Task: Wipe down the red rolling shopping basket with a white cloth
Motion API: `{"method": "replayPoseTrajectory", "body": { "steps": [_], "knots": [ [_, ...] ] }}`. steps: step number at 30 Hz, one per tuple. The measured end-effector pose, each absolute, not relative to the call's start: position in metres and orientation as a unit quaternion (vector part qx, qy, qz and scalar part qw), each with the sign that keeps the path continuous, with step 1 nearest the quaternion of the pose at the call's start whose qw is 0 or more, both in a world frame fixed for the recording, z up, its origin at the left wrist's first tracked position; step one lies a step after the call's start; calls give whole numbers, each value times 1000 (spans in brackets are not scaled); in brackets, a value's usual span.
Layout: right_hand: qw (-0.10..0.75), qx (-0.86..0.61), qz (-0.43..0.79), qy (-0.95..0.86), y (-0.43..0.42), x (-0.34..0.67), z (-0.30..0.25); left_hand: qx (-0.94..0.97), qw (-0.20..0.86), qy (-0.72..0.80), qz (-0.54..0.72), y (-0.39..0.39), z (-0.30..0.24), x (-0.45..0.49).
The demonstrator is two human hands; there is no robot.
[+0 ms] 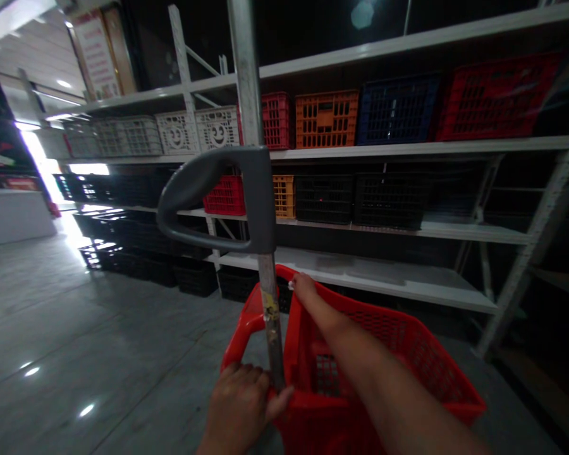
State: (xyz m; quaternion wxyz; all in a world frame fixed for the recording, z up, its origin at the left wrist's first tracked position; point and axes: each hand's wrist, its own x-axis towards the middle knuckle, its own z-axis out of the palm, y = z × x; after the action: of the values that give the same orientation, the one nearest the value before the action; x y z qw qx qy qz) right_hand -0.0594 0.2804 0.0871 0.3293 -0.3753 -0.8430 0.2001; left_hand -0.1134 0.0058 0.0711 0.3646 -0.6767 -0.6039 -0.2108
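A red plastic shopping cart (379,316) with perforated basket walls is in front of me, low and right of centre. My left hand (241,401) is wrapped around its red handle at the near end, thumb stretched out to the right. Reaching across the basket, my right hand (305,287) is closed at the far end of the handle side; a small white bit shows at its fingers. A worn metal pole (271,328) rises close to my left hand, between the two hands. On the pole is a grey looped plastic grip (260,202), which neither hand touches.
Behind the cart stands a white metal shelf rack (408,148). It bears white crates (175,133), an orange crate (327,119), a blue crate (397,109), red crates (497,98) and black crates (325,199). Grey tiled floor (123,347) stretches left, toward a white counter (16,215).
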Motion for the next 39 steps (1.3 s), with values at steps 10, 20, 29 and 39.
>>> {"method": "replayPoseTrajectory", "body": {
  "steps": [10, 20, 29, 39],
  "knots": [
    [326, -254, 323, -851, 161, 1, 50, -694, 325, -623, -160, 17, 71, -121],
    [472, -256, 341, -772, 94, 35, 47, -687, 329, -632, -145, 33, 78, -118],
    [324, -457, 128, -818, 126, 165, 0, -674, 319, -656, -115, 44, 79, -129],
    [398, -478, 227, -750, 98, 98, 17, -665, 306, -674, -99, 50, 81, -121]
  ]
}}
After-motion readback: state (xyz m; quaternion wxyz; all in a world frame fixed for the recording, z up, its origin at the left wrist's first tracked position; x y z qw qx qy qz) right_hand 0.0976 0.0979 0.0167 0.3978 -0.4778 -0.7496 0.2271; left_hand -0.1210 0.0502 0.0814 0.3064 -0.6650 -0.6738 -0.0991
